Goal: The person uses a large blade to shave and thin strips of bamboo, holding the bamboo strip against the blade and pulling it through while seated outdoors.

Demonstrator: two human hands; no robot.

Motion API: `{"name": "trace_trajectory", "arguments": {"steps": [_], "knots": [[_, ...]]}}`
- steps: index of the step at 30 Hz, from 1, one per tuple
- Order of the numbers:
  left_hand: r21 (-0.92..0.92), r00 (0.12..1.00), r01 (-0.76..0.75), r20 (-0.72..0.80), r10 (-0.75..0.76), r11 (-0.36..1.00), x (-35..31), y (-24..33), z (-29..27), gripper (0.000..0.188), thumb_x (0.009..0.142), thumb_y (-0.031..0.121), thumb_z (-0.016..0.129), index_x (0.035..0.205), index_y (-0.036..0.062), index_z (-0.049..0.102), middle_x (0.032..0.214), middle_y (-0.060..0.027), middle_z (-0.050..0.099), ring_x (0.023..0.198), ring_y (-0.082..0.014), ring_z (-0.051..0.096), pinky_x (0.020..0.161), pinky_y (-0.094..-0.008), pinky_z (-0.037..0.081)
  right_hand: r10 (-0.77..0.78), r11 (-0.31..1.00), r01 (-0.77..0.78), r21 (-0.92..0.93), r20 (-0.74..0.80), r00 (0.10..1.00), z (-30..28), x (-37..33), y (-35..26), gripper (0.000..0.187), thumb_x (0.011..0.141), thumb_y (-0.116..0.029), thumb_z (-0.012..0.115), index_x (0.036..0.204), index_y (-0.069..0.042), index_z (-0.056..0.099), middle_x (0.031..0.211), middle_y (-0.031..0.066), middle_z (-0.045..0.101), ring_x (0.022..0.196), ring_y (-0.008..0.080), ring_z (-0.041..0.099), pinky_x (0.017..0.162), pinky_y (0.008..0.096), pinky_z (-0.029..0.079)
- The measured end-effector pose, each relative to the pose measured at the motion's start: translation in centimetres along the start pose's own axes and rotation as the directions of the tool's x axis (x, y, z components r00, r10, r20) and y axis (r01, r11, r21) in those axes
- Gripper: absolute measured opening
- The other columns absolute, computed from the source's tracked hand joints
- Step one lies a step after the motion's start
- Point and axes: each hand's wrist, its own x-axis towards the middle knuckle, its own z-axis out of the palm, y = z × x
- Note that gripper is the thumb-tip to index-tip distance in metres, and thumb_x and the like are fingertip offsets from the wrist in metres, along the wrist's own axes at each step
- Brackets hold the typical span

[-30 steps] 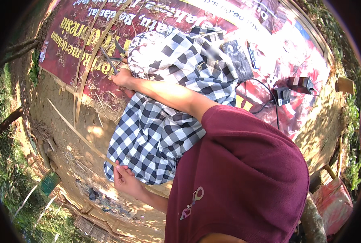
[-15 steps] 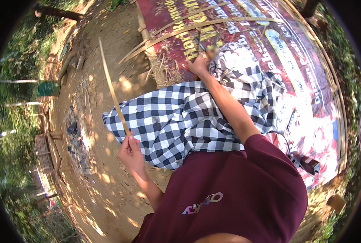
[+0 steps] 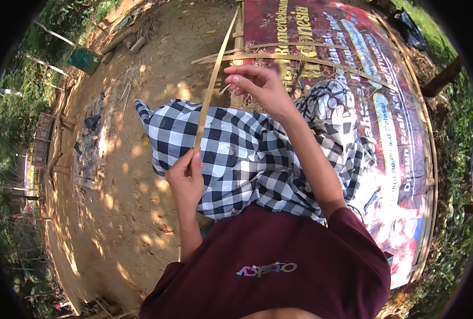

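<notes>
- Hands, quantity two: from my remote station I view the left hand (image 3: pixel 187 178) clamped on one strip (image 3: pixel 210 101) by thumb and fingers; the right hand (image 3: pixel 265 90) is apart from it, thumb and forefinger parted.
- Held strip: located over the checked cloth (image 3: pixel 231 151) and bare ground (image 3: pixel 159 223), upper end near the banner's left edge; right fingertips just beside it.
- Sliver (image 3: pixel 224 90), quantity one: pale, at the right fingertips; I cannot tell whether it is gripped.
- Loose strips (image 3: pixel 271 55), quantity two: lying on the banner (image 3: pixel 414 117), ends overhanging its left edge.
- Writing: I see large yellow and white lettering on the banner and two elongated pale panels; the maroon shirt (image 3: pixel 279 234) carries multicoloured chest lettering.
- Materials: strips flat, narrow, tan, wood-like; banner smooth, dark red; cloth black-and-white, creased, spread across the lap; ground brown, cracked.
</notes>
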Motion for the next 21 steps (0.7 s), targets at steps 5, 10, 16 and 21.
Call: {"name": "trace_trajectory", "arguments": {"steps": [5,10,16,21], "knots": [[0.049,0.995,-0.100,0.007,0.099,0.994,0.2,1.1,1.3,0.015,0.090,0.007,0.062,0.098,-0.0062,0.066,0.063,-0.0050,0.058,0.055,-0.0050,0.051,0.048,-0.0219,0.038,0.101,0.989,-0.100,0.112,0.002,0.995,2.1,-0.6,-0.8,0.018,0.087,-0.008,0.069,0.101,0.003,0.066,0.089,0.0057,0.069,0.075,0.0098,0.063,0.068,0.0228,0.051],[0.038,0.988,-0.154,0.011,0.153,0.987,0.6,2.0,2.5,0.014,0.088,0.004,0.063,0.097,-0.0065,0.066,0.062,-0.0068,0.055,0.049,-0.0069,0.046,0.045,-0.0244,0.033,0.110,0.993,-0.112,-0.027,-0.073,0.991,1.6,-0.4,-1.8,0.014,0.088,-0.012,0.069,0.088,0.001,0.069,0.076,0.0036,0.068,0.067,0.0069,0.061,0.063,0.0209,0.049],[0.021,0.985,-0.097,0.144,0.093,0.995,1.1,3.3,2.1,0.017,0.090,0.005,0.064,0.102,-0.0060,0.068,0.069,-0.0041,0.062,0.058,-0.0035,0.053,0.049,-0.0187,0.038,-0.036,0.999,0.028,-0.033,-0.265,0.963,0.3,0.0,-4.2,0.030,0.094,-0.025,0.062,0.086,0.003,0.071,0.067,0.0039,0.066,0.059,0.0067,0.059,0.057,0.0202,0.046],[0.057,0.979,-0.173,0.118,0.165,0.983,1.1,2.7,-0.6,0.015,0.083,0.001,0.070,0.095,-0.0067,0.067,0.071,-0.0042,0.062,0.058,-0.0040,0.052,0.049,-0.0189,0.038,-0.238,0.941,0.312,0.131,-0.400,0.885,-4.3,0.6,-6.8,0.028,0.097,-0.022,0.056,0.091,0.003,0.066,0.087,0.0106,0.068,0.067,0.0130,0.063,0.057,0.0244,0.053]]}}
